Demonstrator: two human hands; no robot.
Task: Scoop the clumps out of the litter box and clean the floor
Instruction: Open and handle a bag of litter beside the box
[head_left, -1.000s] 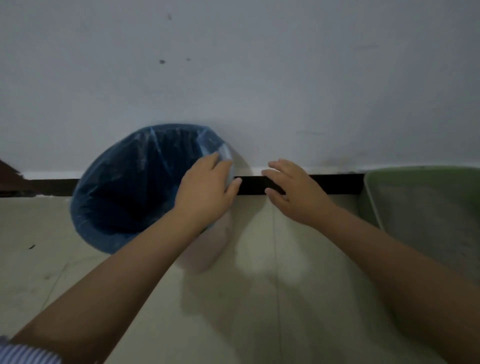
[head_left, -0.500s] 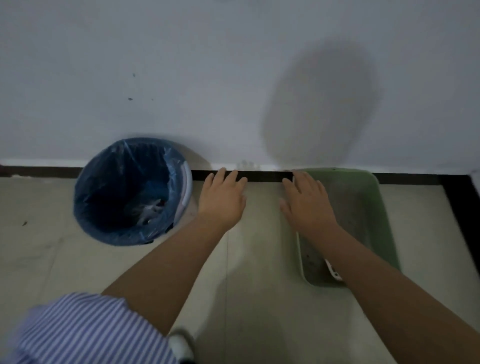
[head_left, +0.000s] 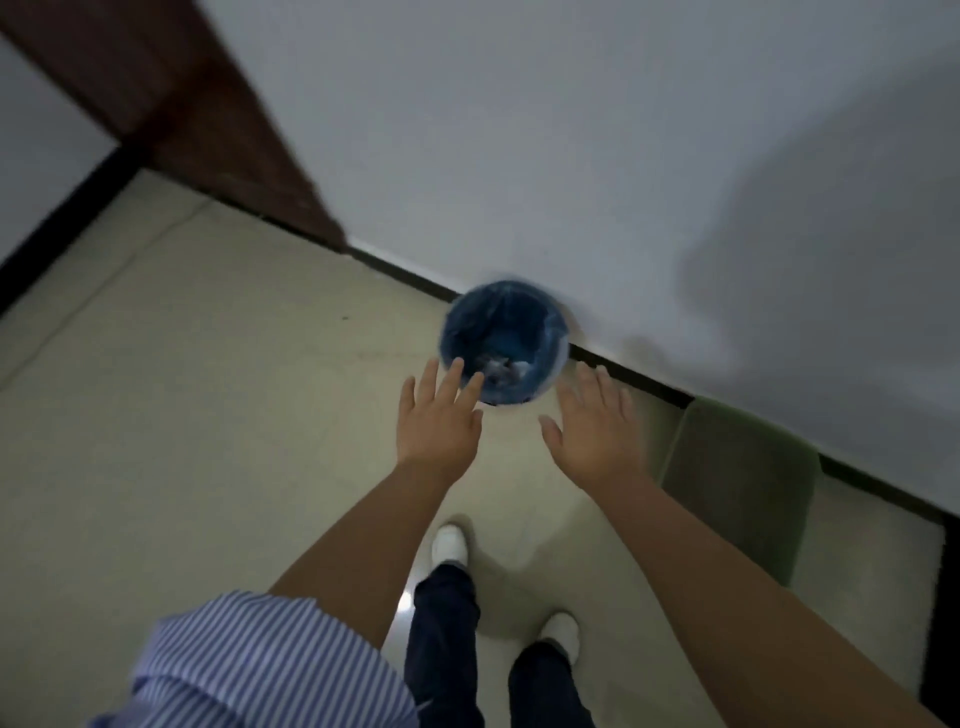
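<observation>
Looking down from standing height, I see the green rectangular plastic litter box (head_left: 737, 483) on the floor against the wall, to my right; motion blur hides its contents, so I cannot tell whether clumps remain. Left of it, also at the wall, stands the round bin lined with a blue plastic bag (head_left: 503, 340), pale scraps at its bottom. Left hand (head_left: 439, 423) hangs above the bin's near rim, fingers straight and spread, holding nothing. Right hand (head_left: 592, 434) hovers between bin and box, fingers straight, thumb out, likewise empty. Beige tiled floor (head_left: 208, 415) around both; white shoes (head_left: 451, 540) planted below.

Risks, as I judge them: no scoop in view, so reaching bare-handed would mean fouled fingers; dim light could leave scattered grains unnoticed; a careless foot could tip the bin.
</observation>
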